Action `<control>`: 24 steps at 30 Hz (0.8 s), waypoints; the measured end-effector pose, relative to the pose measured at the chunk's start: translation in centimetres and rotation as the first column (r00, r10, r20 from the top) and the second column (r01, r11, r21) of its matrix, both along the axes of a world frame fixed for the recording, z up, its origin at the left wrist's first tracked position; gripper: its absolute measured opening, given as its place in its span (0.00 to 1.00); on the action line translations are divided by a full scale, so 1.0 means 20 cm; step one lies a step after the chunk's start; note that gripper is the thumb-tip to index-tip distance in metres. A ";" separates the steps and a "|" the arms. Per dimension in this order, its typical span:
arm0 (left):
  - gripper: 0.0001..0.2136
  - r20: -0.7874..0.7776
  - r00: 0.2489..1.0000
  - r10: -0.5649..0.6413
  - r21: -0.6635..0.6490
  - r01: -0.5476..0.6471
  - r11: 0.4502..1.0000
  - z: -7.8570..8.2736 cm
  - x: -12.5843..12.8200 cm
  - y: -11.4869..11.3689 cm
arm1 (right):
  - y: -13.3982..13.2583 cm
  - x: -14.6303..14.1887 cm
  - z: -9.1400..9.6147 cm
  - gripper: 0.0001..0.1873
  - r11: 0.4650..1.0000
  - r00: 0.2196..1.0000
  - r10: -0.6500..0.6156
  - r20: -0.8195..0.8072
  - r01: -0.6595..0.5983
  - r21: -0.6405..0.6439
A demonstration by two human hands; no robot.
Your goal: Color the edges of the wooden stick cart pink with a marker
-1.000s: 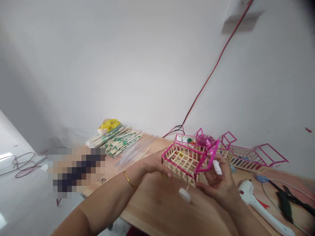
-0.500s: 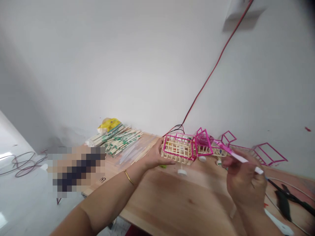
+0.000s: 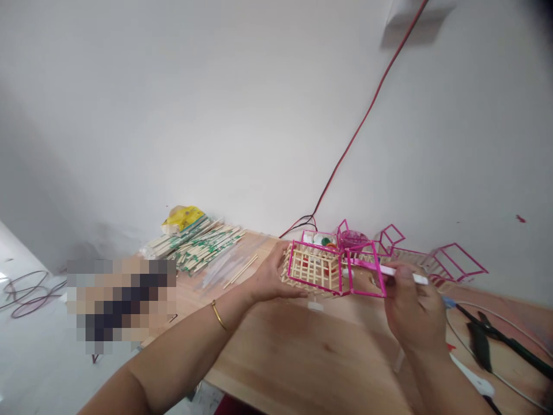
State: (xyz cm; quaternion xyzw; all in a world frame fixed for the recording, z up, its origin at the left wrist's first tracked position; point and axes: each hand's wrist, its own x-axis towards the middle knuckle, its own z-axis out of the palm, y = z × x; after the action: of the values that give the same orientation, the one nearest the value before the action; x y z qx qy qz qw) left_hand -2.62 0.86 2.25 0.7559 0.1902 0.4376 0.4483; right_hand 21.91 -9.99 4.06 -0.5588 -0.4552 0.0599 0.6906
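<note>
My left hand (image 3: pixel 271 278) grips the left end of a small cart model (image 3: pixel 320 269) built of pale sticks with pink edges, held just above the wooden table (image 3: pixel 302 357). A pink open frame (image 3: pixel 365 276) juts from the model's right side. My right hand (image 3: pixel 412 314) is closed around a pink-and-white marker (image 3: pixel 391 271), whose tip lies against that pink frame. A white wheel (image 3: pixel 315 305) hangs under the model.
More pink stick frames (image 3: pixel 449 262) stand along the wall at the back right. A pile of wrapped sticks (image 3: pixel 196 248) with a yellow packet (image 3: pixel 184 218) lies at the back left. A white glue gun (image 3: pixel 473 380) and dark pliers (image 3: pixel 479 346) lie at the right. A red cable (image 3: pixel 358 129) runs up the wall.
The model was turned from a tilted pose to level and lowered toward the table. My right hand swung out to the right, then came back with the marker to the pink frame.
</note>
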 end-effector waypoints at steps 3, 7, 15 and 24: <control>0.45 -0.007 1.000 -0.009 0.025 0.009 1.000 0.00 0.00 0.00 | 0.00 0.01 0.00 0.21 0.998 0.992 -0.046 0.120 0.050 -0.025; 0.45 0.003 1.000 -0.016 0.029 0.016 0.999 -0.01 0.01 0.01 | -0.01 0.01 0.00 0.22 0.996 0.963 -0.086 0.254 0.093 -0.016; 0.47 -0.001 0.999 -0.037 -0.043 0.037 0.998 -0.03 0.01 0.02 | -0.03 -0.01 0.02 0.25 0.986 0.922 -0.166 0.349 0.168 0.024; 0.46 -0.011 0.999 -0.031 -0.035 0.030 0.999 -0.03 0.01 0.02 | -0.01 0.00 0.02 0.24 0.978 0.964 -0.203 0.170 0.209 -0.016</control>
State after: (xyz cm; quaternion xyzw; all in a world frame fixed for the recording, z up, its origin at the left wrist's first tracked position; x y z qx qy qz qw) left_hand -2.41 1.33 1.59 0.7533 0.1889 0.4229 0.4669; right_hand 21.83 -10.25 4.52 -0.6179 -0.4500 -0.0517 0.6427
